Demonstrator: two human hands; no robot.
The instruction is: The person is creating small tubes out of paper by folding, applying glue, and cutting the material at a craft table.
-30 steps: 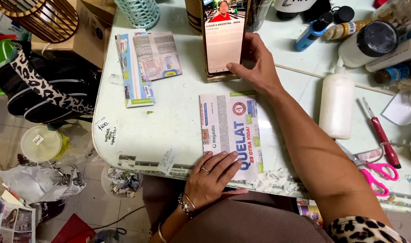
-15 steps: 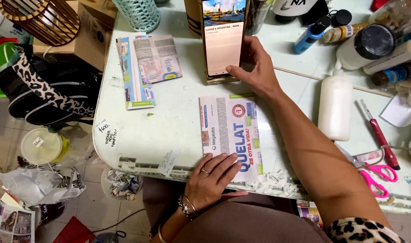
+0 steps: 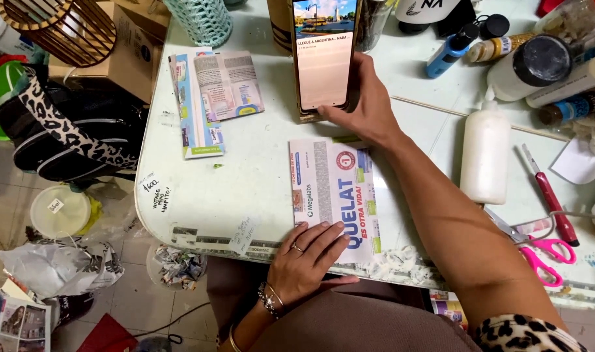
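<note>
The left hand (image 3: 307, 257) is lying flat, fingers spread, on the printed flyer (image 3: 336, 195) at the near edge of the counter (image 3: 245, 189), uncut as yet, while the right hand (image 3: 366, 107) is gripping the upright phone (image 3: 323, 52) just beyond it.

pink scissors (image 3: 550, 251), white bottle (image 3: 485, 155), leopard-print bag (image 3: 56, 127)

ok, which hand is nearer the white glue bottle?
Right. The right hand is at the phone, left of the glue bottle; the left hand rests on the flattened box, farther off.
</note>
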